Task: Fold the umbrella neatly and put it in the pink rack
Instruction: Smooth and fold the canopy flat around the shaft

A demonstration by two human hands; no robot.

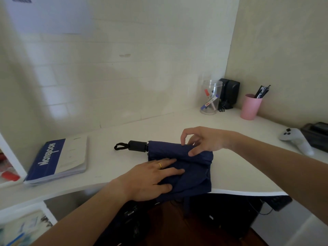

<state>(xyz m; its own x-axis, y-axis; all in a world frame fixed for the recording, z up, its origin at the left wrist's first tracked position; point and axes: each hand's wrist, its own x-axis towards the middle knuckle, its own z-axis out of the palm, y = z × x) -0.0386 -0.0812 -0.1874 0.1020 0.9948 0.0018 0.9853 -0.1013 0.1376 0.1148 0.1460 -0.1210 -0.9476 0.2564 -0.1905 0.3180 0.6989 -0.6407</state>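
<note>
A navy blue folding umbrella [192, 172] lies collapsed on the white desk [230, 167], its black handle [137, 146] and wrist loop pointing left. Part of its loose fabric hangs over the desk's front edge. My left hand [150, 178], with a gold ring, lies flat on the near part of the fabric, fingers spread. My right hand [202, 142] is at the far edge of the fabric, thumb and fingertips touching a fold. The pink rack is not in view.
A blue and white notebook [58, 159] lies at the left. At the back right stand a clear jar of markers [211, 99], black speakers [229, 93] and a pink cup of pens [250, 107]. A white controller [296, 139] lies at the far right.
</note>
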